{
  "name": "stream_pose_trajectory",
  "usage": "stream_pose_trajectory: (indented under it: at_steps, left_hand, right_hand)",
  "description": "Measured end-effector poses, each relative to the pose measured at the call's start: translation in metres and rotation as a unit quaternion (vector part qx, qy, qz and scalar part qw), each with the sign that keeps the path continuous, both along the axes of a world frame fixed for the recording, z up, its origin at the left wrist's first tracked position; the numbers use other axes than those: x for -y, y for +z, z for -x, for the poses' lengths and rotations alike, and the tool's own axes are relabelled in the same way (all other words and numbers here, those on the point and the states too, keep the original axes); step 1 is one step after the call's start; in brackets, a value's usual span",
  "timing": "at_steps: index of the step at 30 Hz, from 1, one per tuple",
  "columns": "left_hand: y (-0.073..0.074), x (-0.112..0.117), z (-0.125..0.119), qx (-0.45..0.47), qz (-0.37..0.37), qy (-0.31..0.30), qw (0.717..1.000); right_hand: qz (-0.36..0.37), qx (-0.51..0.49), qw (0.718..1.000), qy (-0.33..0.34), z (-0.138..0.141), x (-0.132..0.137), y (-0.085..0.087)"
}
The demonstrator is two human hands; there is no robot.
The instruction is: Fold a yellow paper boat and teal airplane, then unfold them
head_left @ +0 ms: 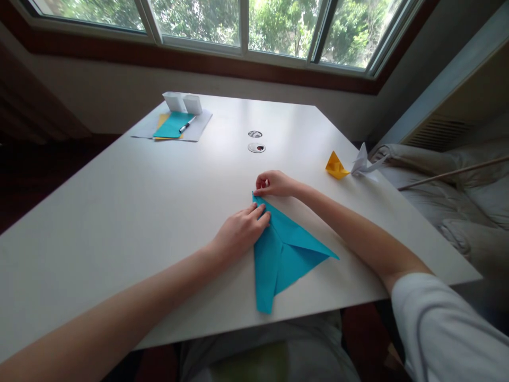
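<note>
A sheet of blue paper (280, 244), folded along two edges to a narrow point, lies at the near side of the white table. Its point faces away from me, and the two flaps spread toward the table's front edge. My left hand (243, 227) rests with outstretched fingers on the paper's upper left part, pressing it flat. At the tip, my right hand (274, 184) has its thumb and fingers pinched on the blue paper.
On the white table (159, 223), a yellow paper boat (336, 165) and a white paper crane (363, 162) stand at right. At the far left are paper sheets (175, 126), a pen (186, 125) and small white boxes (192, 104). Round cable covers (256, 148) sit mid-table.
</note>
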State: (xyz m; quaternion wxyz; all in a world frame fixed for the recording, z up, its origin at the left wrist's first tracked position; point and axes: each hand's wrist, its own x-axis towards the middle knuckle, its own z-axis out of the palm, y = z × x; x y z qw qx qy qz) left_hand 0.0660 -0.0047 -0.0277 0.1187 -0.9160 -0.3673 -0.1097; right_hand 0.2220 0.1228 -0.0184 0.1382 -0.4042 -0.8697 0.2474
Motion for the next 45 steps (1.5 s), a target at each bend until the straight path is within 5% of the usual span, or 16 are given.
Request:
stream_pose_trajectory:
  at_steps: [18, 22, 37, 45]
  left_hand:
    - [0.0, -0.001, -0.001, 0.011, -0.01, -0.007, 1.0]
    - [0.0, 0.0, -0.001, 0.018, 0.0, -0.006, 1.0]
    - [0.0, -0.003, 0.003, 0.022, 0.009, 0.003, 1.0]
    - [-0.002, -0.006, 0.008, 0.024, 0.028, 0.006, 0.999]
  right_hand:
    - [-0.057, 0.025, 0.997, -0.042, 0.006, 0.001, -0.003]
    - [-0.016, 0.027, 1.0, -0.001, 0.003, 0.0, 0.003]
    - [-0.1, 0.095, 0.99, 0.008, -0.004, 0.003, 0.0]
    - [-0.076, 0.151, 0.985, 0.04, -0.02, 0.015, 0.013]
